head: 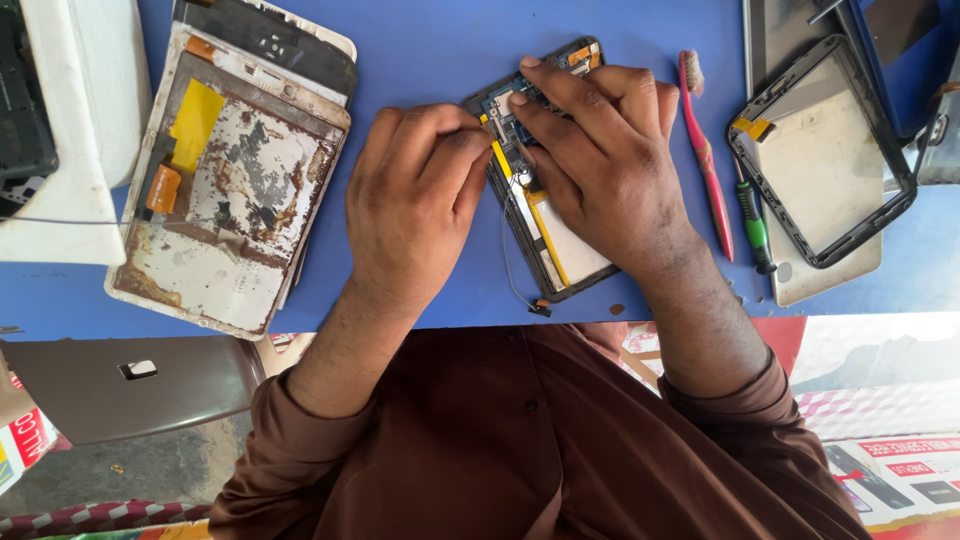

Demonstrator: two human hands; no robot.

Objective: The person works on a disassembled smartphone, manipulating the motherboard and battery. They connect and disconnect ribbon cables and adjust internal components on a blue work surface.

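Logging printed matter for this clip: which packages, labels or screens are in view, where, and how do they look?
Red-and-white printed carton: bottom left, below the table edge.
White printed sheet with red label patches: bottom right.
Grey glass screen in black frame: right, on the blue table.

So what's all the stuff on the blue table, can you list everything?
Opened phone: one, black frame with yellow and white parts inside, middle of the table, under both hands.
Thin wire: one, dark, trailing off the phone toward the table's near edge.
Toothbrush: one, pink, right of the phone.
Screwdriver: one, green and black, beside the toothbrush.
Empty device frame: one, black rim, right side, on a grey panel.
Worn back panel: one, white with rusty patches and yellow tape, left side.
Table: one, blue.
Left hand: pinched at the phone's left edge; whatever it grips is hidden.
Right hand: fingers spread, pressing on the phone.
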